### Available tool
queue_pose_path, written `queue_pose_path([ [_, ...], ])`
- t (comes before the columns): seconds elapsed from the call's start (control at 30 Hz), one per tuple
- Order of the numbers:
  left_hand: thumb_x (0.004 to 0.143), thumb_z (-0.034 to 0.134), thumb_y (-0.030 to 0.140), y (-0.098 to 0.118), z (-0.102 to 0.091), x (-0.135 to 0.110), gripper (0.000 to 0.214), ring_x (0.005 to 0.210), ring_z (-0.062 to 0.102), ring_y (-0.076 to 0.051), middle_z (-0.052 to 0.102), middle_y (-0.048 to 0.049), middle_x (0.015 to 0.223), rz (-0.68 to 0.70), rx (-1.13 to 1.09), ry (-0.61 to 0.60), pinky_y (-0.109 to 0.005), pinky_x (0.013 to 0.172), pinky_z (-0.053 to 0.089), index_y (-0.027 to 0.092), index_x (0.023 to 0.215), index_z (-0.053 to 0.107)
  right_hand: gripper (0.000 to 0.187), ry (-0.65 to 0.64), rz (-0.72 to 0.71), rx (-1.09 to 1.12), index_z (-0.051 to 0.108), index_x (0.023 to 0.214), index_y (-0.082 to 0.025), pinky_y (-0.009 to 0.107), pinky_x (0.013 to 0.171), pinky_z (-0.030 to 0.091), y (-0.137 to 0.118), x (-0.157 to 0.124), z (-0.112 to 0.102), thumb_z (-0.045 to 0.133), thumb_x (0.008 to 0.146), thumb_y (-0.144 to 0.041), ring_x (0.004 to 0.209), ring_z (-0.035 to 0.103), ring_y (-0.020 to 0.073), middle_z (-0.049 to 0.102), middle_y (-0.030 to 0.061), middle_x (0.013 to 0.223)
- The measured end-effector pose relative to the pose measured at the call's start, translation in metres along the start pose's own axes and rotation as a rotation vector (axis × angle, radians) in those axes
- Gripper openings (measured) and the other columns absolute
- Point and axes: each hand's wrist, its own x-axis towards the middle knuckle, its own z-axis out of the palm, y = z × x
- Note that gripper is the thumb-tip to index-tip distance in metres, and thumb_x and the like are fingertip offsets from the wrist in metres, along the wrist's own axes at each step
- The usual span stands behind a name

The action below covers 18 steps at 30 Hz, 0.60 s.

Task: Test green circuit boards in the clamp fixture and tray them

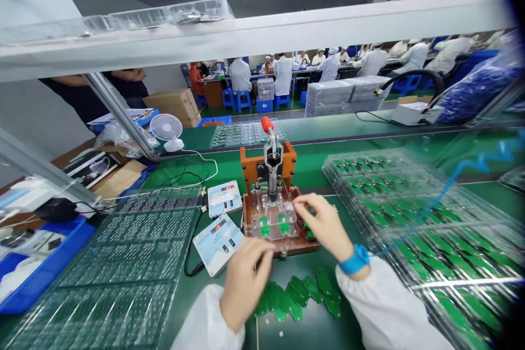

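A brown test fixture [262, 240] with a clear acrylic plate and a red-knobbed lever [267, 124] stands on the green bench. Two small green circuit boards [271, 225] sit under the clear plate. My right hand [324, 224] rests at the fixture's right side, fingertips touching its top near a green part. My left hand [246, 281] is curled just in front of the fixture's lower left corner; whether it holds anything is hidden. A pile of loose green boards [301, 298] lies on the bench between my wrists. A blue wrist strap [353, 260] circles my right wrist.
Two white meters [221, 221] sit left of the fixture. Clear trays of green boards [418, 224] are stacked at right, empty clear trays [123, 268] at left, with a blue bin [36, 273]. A small fan [167, 130] stands behind. Other workers sit at far benches.
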Motion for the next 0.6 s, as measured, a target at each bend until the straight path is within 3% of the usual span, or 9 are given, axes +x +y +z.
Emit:
queue_pose_path([
  [0.07, 0.103, 0.052, 0.028, -0.020, -0.012, 0.014, 0.023, 0.103, 0.066, -0.024, 0.071, -0.0083, 0.107, -0.051, 0.110, 0.086, -0.040, 0.090, 0.055, 0.022, 0.109, 0.073, 0.021, -0.072, -0.007, -0.038, 0.075, 0.104, -0.023, 0.039, 0.087, 0.052, 0.004, -0.024, 0.015, 0.057, 0.099, -0.033, 0.095, 0.065, 0.0231, 0.074, 0.0052, 0.099],
  [0.17, 0.101, 0.055, 0.032, -0.036, -0.011, 0.030, 0.029, 0.110, 0.062, -0.027, 0.066, -0.0103, 0.116, -0.052, 0.222, 0.085, -0.045, 0.097, 0.053, 0.022, 0.125, 0.070, 0.027, -0.121, 0.000, -0.089, 0.073, 0.119, -0.023, 0.049, 0.095, 0.050, 0.003, -0.035, 0.029, 0.057, 0.099, -0.029, 0.106, 0.061, 0.0293, 0.070, 0.0101, 0.110],
  [0.37, 0.098, 0.058, 0.028, -0.034, 0.001, 0.040, 0.027, 0.118, 0.057, -0.030, 0.062, -0.0111, 0.122, -0.087, 0.222, 0.057, -0.050, 0.104, 0.048, 0.023, 0.122, 0.070, 0.020, -0.170, 0.021, -0.025, 0.074, 0.110, -0.022, 0.053, 0.101, 0.048, -0.001, -0.023, 0.030, 0.060, 0.096, -0.023, 0.114, 0.058, 0.0311, 0.068, 0.0120, 0.114],
  [0.47, 0.098, 0.058, 0.033, -0.035, -0.002, 0.032, 0.023, 0.117, 0.061, -0.029, 0.066, -0.0101, 0.121, -0.142, 0.081, 0.123, -0.048, 0.104, 0.049, 0.022, 0.116, 0.067, 0.016, -0.173, 0.074, 0.091, 0.069, 0.108, -0.021, 0.045, 0.100, 0.051, -0.006, -0.025, 0.024, 0.059, 0.096, -0.023, 0.111, 0.063, 0.0258, 0.070, 0.0095, 0.114],
  [0.6, 0.094, 0.062, 0.049, -0.040, -0.003, 0.004, 0.029, 0.105, 0.070, -0.029, 0.074, -0.0076, 0.110, -0.213, -0.032, 0.206, -0.045, 0.093, 0.057, 0.025, 0.108, 0.071, 0.010, -0.193, 0.196, 0.207, 0.068, 0.095, -0.019, 0.025, 0.071, 0.056, -0.019, -0.044, 0.012, 0.059, 0.096, -0.023, 0.074, 0.069, 0.0145, 0.073, 0.0005, 0.084],
])
